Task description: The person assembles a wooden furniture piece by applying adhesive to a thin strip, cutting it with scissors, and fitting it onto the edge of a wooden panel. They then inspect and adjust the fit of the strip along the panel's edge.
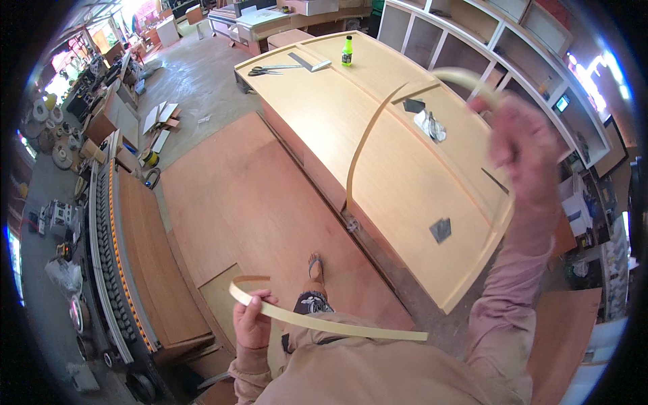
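Left hand (253, 320), lower left of centre: fingers closed, thumb pressed on a pale strip (337, 326), its far part looped back, its long end crossing my shirt (378, 368). Right hand (525, 138), upper right, blurred: fingers curled shut on a second strip (466, 78), arching left over the panel (324, 101); firmness I can't tell.

On the panel: scissors (260, 70) and green bottle (347, 52) toward the top, crumpled plastic (430, 126) right of centre, grey patch (441, 231) lower down. My right sleeve (509, 290) hides part of the panel's right edge. Brown board (229, 182) underfoot, centre left; long rack (111, 256) at left; white shelves (466, 40) upper right.

Bottle has a dark label, too small to read. Pale lettering on my shorts (314, 302), partly hidden.
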